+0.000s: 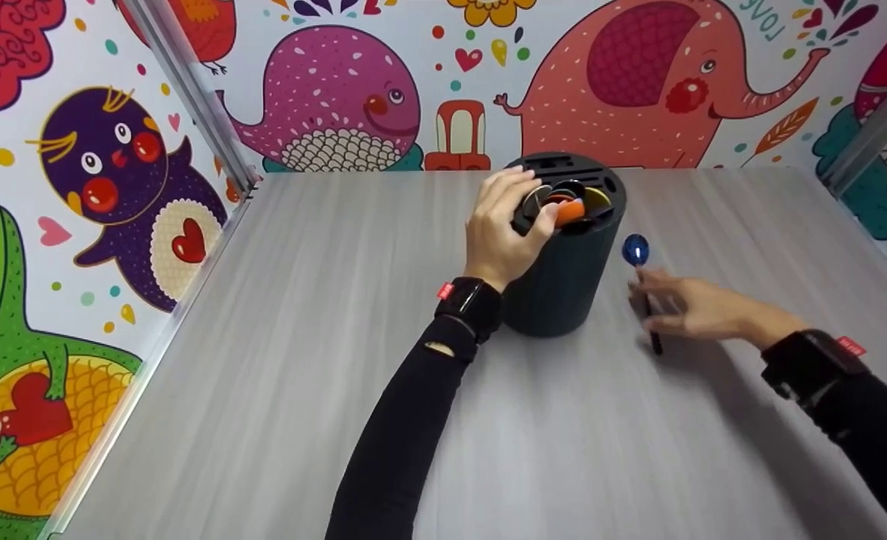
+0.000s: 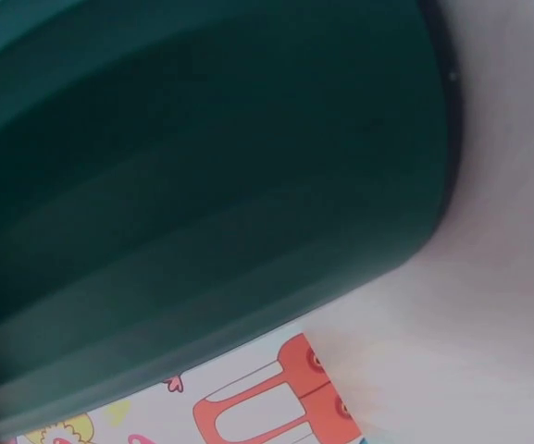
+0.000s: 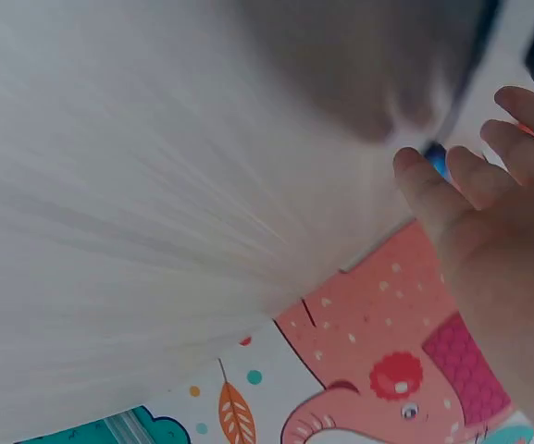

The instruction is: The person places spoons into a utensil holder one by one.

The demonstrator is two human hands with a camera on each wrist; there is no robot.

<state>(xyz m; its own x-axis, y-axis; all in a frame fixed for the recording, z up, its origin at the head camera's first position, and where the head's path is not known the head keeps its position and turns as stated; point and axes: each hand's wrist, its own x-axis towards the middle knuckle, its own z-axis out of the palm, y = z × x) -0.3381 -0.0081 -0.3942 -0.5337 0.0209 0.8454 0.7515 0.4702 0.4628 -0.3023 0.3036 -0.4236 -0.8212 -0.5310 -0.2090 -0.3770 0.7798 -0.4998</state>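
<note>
Grey surface [image 1: 338,360] carries a dark cylindrical holder [image 1: 555,292], upright, utensils in its top. Left hand [image 1: 499,232] curls over the rim, pinching an orange-tipped utensil [image 1: 569,212]. Right hand [image 1: 687,304], fingers relaxed, lies on a blue spoon [image 1: 636,251] flat beside the holder. Risk: sideways pull tips holder.

Head looks down; wrists close, sharing holder [image 1: 563,255] and table [image 1: 301,375].
</note>
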